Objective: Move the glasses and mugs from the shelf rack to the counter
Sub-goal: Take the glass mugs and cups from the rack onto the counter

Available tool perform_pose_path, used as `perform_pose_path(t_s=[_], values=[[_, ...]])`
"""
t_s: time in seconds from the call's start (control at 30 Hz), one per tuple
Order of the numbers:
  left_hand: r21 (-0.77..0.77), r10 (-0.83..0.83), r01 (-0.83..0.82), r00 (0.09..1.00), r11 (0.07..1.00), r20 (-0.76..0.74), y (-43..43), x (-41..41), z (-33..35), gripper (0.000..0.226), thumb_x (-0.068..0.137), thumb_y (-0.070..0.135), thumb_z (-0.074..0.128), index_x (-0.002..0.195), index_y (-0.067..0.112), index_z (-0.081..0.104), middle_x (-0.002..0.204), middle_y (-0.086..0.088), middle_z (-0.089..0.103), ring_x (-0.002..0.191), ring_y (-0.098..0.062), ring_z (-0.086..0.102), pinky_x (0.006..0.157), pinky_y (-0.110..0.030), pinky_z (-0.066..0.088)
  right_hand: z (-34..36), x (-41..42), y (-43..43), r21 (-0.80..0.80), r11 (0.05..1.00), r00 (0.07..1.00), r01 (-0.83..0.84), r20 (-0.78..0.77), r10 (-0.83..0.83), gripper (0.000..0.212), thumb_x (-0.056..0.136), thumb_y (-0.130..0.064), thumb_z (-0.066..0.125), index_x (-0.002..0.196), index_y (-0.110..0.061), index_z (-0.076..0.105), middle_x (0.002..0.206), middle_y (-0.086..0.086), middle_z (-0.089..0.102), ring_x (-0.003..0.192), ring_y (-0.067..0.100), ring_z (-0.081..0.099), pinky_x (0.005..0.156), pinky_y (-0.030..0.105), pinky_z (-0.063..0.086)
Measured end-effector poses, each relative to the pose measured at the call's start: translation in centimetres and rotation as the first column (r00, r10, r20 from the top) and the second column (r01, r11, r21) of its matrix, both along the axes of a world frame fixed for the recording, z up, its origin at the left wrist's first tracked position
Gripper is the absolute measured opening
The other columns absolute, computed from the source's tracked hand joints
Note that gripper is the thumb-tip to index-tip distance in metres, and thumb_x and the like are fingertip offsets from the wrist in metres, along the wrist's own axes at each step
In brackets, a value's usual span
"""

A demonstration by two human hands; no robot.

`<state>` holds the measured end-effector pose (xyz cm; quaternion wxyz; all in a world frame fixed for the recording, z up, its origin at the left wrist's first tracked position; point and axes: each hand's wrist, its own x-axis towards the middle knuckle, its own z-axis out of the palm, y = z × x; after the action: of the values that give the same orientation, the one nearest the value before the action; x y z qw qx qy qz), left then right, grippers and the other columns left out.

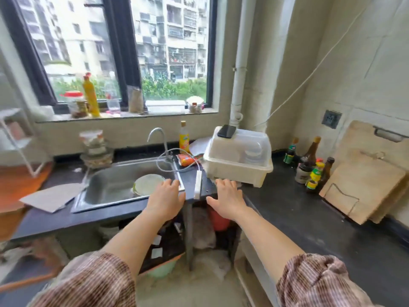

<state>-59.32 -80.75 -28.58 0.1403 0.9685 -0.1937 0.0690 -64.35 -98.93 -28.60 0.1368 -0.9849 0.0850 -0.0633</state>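
Both my left hand (164,199) and right hand (228,199) are spread and empty over the dark stone counter (309,209). No glasses or mugs show clearly; I expect them slick and breakable, best gripped around the body.

Two bare forearms, no watch, rings or bracelets visible. Left hand (164,201) and right hand (228,199) bare, no gloves, nails short and unpainted as far as visible. Both sleeves (93,282) pushed up near the elbows: ribbed, corduroy-like fabric, brown and cream fine stripes, bunched and gathered at the cuffs. Right sleeve looks slightly pinker.
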Motion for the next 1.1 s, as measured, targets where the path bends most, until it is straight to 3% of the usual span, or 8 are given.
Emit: perform_pose_path(t_s=[0.17, 0.5, 0.73, 0.93, 1.1], values=[[0.006, 0.2, -0.201, 0.979, 0.98, 0.039, 11.4, 4.5, 3.1, 0.042, 0.094, 0.04, 0.042, 0.128, 0.014, 0.045, 0.129, -0.011, 0.05, 0.122, -0.031, 0.043, 0.095, -0.045, 0.043, 4.2, 7.8, 10.9, -0.054, 0.978, 0.979, -0.201, 0.025, 0.202, 0.067, 0.088, -0.046, 0.056, 0.141, -0.011, 0.036, 0.144, 0.013, 0.039, 0.133, 0.032, 0.032, 0.108, 0.048, 0.033], [-0.021, 0.464, -0.464, 0.881, 0.886, 0.089, 31.7, 16.1, 8.3, 0.043, 0.093, 0.042, 0.039, 0.126, 0.015, 0.046, 0.129, -0.01, 0.048, 0.121, -0.03, 0.04, 0.096, -0.046, 0.042, 8.7, 24.1, 32.2, -0.063, 0.859, 0.848, -0.508, 0.138, 0.512, 0.057, 0.091, -0.041, 0.054, 0.14, -0.016, 0.037, 0.137, 0.011, 0.044, 0.127, 0.03, 0.036, 0.101, 0.046, 0.036], [-0.069, 0.585, -0.582, 0.809, 0.81, 0.057, 44.0, 24.8, 9.6, 0.05, 0.094, 0.041, 0.038, 0.137, 0.016, 0.04, 0.139, -0.01, 0.044, 0.128, -0.03, 0.036, 0.102, -0.046, 0.039, 10.4, 34.9, 45.5, -0.085, 0.785, 0.772, -0.614, 0.142, 0.619, 0.06, 0.09, -0.042, 0.054, 0.14, -0.013, 0.038, 0.139, 0.012, 0.046, 0.13, 0.032, 0.036, 0.108, 0.046, 0.033], [-0.122, 0.659, -0.653, 0.752, 0.748, 0.021, 53.7, 30.4, 9.3, 0.045, 0.095, 0.038, 0.037, 0.133, 0.014, 0.042, 0.136, -0.012, 0.044, 0.124, -0.031, 0.039, 0.098, -0.045, 0.04, 9.8, 41.3, 55.6, -0.098, 0.734, 0.726, -0.673, 0.107, 0.68, 0.06, 0.09, -0.042, 0.054, 0.14, -0.014, 0.036, 0.139, 0.011, 0.043, 0.13, 0.031, 0.034, 0.103, 0.047, 0.035], [-0.168, 0.652, -0.64, 0.758, 0.75, 0.024, 61.9, 36.5, 8.7, 0.044, 0.095, 0.037, 0.038, 0.132, 0.015, 0.044, 0.134, -0.012, 0.046, 0.123, -0.03, 0.04, 0.099, -0.043, 0.038, 9.3, 47.2, 64.0, -0.087, 0.726, 0.715, -0.683, 0.126, 0.688, 0.057, 0.09, -0.041, 0.055, 0.138, -0.015, 0.038, 0.135, 0.009, 0.045, 0.128, 0.03, 0.036, 0.101, 0.046, 0.037]])
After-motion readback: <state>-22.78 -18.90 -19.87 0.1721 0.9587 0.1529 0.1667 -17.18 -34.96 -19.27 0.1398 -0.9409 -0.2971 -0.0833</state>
